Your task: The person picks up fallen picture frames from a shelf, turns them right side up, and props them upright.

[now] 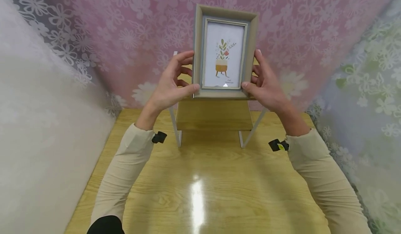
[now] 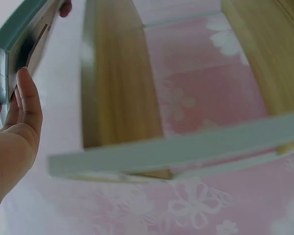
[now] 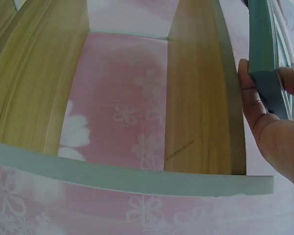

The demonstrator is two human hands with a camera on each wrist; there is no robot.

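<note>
A picture frame point(image 1: 250, 35) with a beige and grey border is held upright in the head view, showing a print of a plant in an orange pot. The left hand point(image 1: 175, 82) grips its left edge, thumb on the front at the lower corner. On the opposite edge the right hand point(image 1: 266, 82) grips in the same way. Both wrist views show the frame from the side: the left hand point(image 2: 17, 134) has fingers behind the frame point(image 2: 19, 29), and the right hand point(image 3: 277, 127) pinches the frame point(image 3: 264, 44) between thumb and fingers.
Behind and below the picture frame stands a small wooden shelf point(image 1: 214, 115) with white metal legs point(image 1: 250, 136), on a wood-grain surface point(image 1: 219, 192). Flowered pink cloth point(image 1: 131, 39) hangs behind, with pale walls of cloth on the left and right.
</note>
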